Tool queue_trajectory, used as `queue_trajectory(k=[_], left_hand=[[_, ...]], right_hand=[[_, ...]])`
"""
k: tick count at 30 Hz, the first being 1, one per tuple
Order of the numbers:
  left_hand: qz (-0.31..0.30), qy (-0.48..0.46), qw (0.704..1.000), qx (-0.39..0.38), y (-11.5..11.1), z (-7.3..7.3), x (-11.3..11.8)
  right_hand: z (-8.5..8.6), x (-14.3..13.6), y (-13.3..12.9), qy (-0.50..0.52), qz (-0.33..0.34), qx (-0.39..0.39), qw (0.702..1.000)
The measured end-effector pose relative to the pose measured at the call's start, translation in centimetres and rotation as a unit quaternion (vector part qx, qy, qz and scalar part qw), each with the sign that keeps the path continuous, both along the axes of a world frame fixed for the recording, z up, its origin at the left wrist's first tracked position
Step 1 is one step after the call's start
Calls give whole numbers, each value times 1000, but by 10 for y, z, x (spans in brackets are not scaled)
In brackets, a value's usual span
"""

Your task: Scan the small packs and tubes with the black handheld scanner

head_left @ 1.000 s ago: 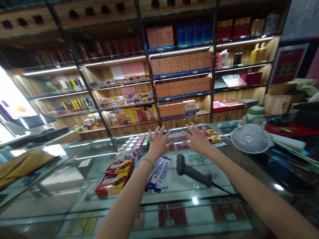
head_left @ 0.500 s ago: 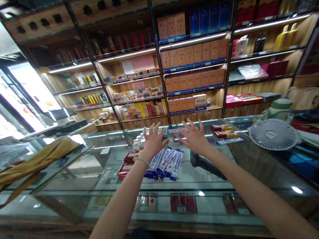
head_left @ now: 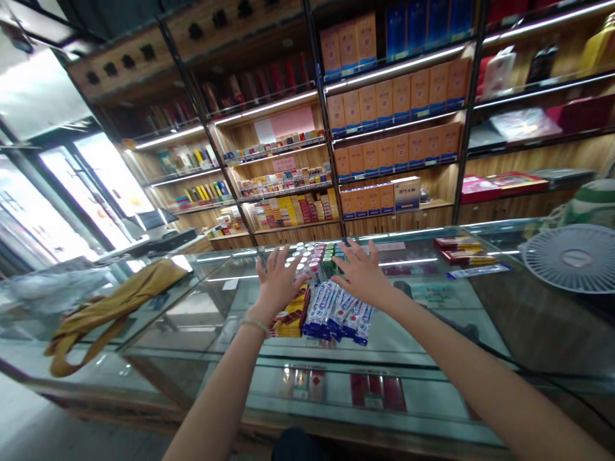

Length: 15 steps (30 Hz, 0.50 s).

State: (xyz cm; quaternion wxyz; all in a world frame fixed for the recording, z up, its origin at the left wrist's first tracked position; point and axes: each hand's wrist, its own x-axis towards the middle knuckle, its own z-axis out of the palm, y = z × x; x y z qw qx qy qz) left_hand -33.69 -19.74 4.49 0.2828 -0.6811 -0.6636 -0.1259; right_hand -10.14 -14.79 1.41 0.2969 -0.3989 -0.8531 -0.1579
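Both my hands hover with spread fingers over a glass counter (head_left: 408, 342). My left hand (head_left: 277, 286) is open and holds nothing, just above yellow-and-brown snack packets (head_left: 291, 317) that its wrist partly covers. My right hand (head_left: 360, 275) is also open and empty, over the upper right end of a spread pile of blue-and-white wrapped sticks (head_left: 331, 314). Behind the hands stand rows of small bottles (head_left: 314, 256) with white, pink and green tops. A dark handheld scanner (head_left: 468, 331) lies under my right forearm, partly hidden by it.
Red-and-yellow packets (head_left: 464, 255) and a single blue-white stick (head_left: 478, 271) lie at the right. A white fan (head_left: 574, 259) stands farther right. A mustard-coloured bag (head_left: 115, 301) rests on the left counter. Shelves of boxes (head_left: 384, 102) fill the back wall.
The view has swung left, so the shelves and counter sit farther right. My hands stay spread and empty. Yellow-and-brown packet faces now show beside the sticks, where red packets showed before.
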Motion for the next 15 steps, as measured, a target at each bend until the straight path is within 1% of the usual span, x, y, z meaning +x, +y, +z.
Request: queue_trajectory(k=[8, 15], left_hand=[[51, 5, 999, -19, -20, -9, -44], [39, 2, 996, -80, -23, -16, -87]], right_hand=[[-14, -34, -4, -6, 28, -14, 999], [-35, -61, 6, -22, 43, -42, 998]])
